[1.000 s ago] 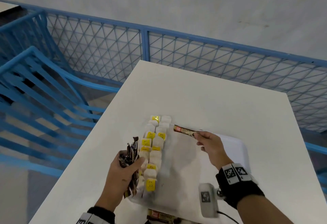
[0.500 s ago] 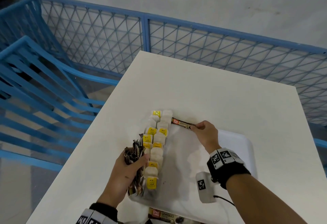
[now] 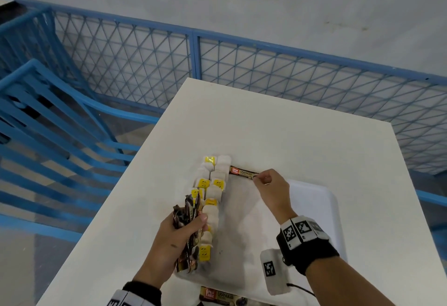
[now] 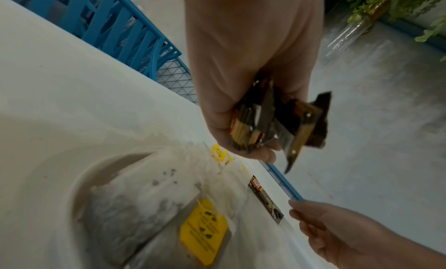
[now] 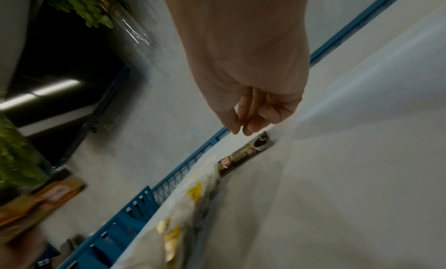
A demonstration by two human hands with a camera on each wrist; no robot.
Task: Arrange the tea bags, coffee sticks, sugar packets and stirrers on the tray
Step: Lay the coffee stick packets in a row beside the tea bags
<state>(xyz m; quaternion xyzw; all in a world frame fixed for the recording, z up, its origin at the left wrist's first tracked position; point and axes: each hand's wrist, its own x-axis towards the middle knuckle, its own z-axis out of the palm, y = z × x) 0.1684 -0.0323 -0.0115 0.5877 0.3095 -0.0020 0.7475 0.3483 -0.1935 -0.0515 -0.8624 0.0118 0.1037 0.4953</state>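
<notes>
A white tray lies on the white table. Tea bags with yellow tags fill two columns along the tray's left side. One dark coffee stick lies flat across the tray's far edge, next to the top tea bags. My right hand hovers at its right end. In the right wrist view the right hand has thumb and fingers curled together just above that coffee stick, not touching it. My left hand grips a bundle of coffee sticks upright over the tray's left edge.
Another coffee stick lies on the table at the near edge, in front of the tray. A blue mesh fence runs behind the table, and a blue chair stands to the left. The tray's middle and right side are bare.
My right hand carried the coffee stick down to the tray's far edge, laid it flat and let it go. The left hand kept its bundle and barely moved.
</notes>
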